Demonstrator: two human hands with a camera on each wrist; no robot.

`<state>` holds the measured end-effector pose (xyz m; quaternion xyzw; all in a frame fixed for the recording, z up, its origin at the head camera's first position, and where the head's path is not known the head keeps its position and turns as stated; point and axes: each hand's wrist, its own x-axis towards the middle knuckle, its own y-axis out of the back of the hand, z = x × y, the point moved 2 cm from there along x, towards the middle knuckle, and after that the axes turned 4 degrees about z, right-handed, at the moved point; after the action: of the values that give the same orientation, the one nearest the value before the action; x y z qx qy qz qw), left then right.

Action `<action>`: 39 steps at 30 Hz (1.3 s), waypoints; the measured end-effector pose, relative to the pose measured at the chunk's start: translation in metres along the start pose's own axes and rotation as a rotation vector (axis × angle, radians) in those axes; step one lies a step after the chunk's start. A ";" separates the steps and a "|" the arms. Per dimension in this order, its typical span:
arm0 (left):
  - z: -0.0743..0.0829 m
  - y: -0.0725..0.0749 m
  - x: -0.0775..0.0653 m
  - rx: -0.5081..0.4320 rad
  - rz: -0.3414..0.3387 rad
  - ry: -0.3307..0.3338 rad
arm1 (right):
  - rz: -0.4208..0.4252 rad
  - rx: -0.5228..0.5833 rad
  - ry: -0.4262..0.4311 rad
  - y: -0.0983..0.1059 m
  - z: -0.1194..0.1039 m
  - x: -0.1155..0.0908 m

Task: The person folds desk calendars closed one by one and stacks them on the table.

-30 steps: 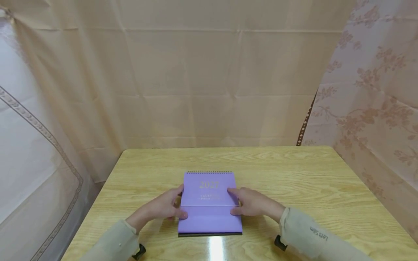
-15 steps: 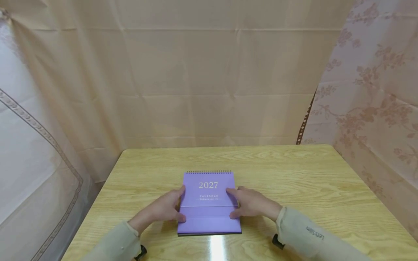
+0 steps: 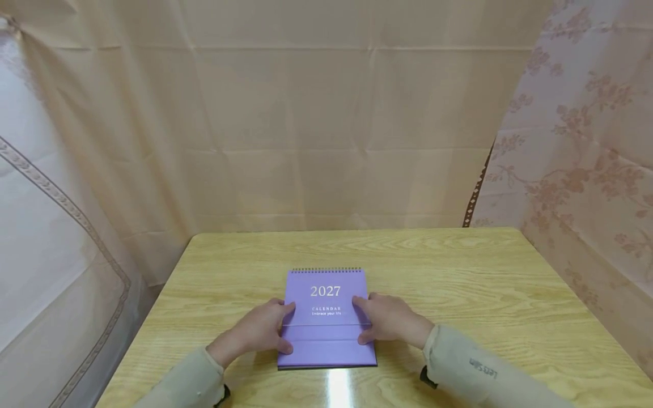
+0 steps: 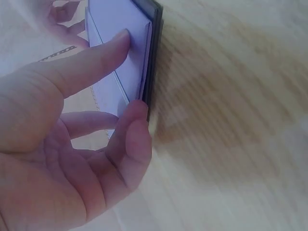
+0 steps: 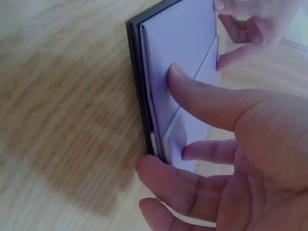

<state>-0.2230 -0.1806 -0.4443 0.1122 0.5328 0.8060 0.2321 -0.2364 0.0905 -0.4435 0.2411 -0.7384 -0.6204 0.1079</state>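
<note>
A purple spiral-bound desk calendar (image 3: 326, 352) lies on the table in the head view, its wire rings along the far edge. "2027" and "CALENDAR" are printed on its cover, and a dark base shows under the near edge. My left hand (image 3: 261, 328) grips its left edge, thumb on the lower purple part and index finger on the cover. Opposite, my right hand (image 3: 391, 318) holds the right edge in the same way. Both wrist views show a thumb on the purple face of the calendar (image 5: 168, 38) and other fingers curled at its side.
The wood-grain table (image 3: 449, 266) extends around the calendar on all sides. A beige curtain (image 3: 326, 136) hangs behind it, with a flowered cloth (image 3: 586, 158) at the right and a whitish cloth (image 3: 46, 238) at the left.
My left hand has shifted slightly to the right, its index finger now farther over the cover. My right forearm has drawn slightly left. The calendar has stayed nearly in place.
</note>
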 end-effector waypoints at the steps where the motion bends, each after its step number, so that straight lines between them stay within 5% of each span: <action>1: 0.001 0.001 0.000 0.015 0.004 -0.001 | 0.004 -0.020 0.011 0.000 0.000 0.000; 8: 0.005 0.003 0.003 0.074 -0.019 0.053 | -0.002 -0.127 0.069 0.000 -0.006 0.003; 18: 0.005 0.001 0.002 0.059 -0.029 0.089 | -0.031 -0.181 0.047 0.005 -0.015 0.002; 39: 0.006 0.001 -0.003 0.039 -0.044 0.085 | -0.001 -0.278 0.014 0.006 -0.025 -0.001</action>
<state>-0.2183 -0.1772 -0.4409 0.0706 0.5600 0.7942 0.2249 -0.2251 0.0702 -0.4324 0.2286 -0.6446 -0.7150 0.1451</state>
